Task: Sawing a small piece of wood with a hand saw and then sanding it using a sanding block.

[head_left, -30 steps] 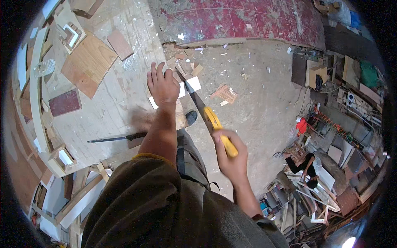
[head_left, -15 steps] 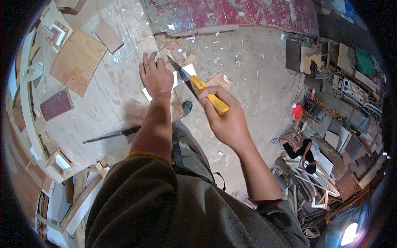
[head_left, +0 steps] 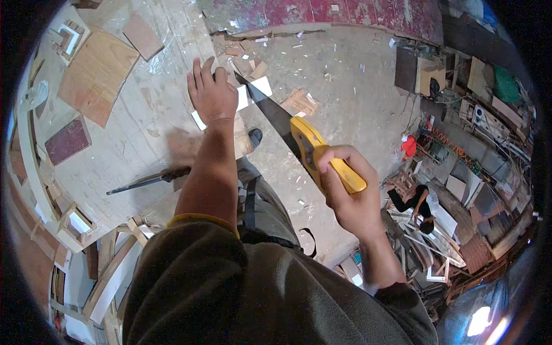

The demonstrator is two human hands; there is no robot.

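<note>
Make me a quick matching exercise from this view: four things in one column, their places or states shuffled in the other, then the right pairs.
Things:
1. Yellow-handled, metal-bladed handsaw
2. Flat white strip
3. Dark-red rectangular board
4. Long, slim dark tool

Places or states:
A. Partly covered by the left hand
B. On the pale wooden surface, one end close to the left forearm
C. Gripped in the right hand
D. On that same surface, well away from both hands and forearms

Pairs: 1-C, 2-A, 3-D, 4-B

one yellow-handled saw point(head_left: 308, 142), one dark shoe point(head_left: 255, 137), one co-worker point(head_left: 424, 201)
</note>
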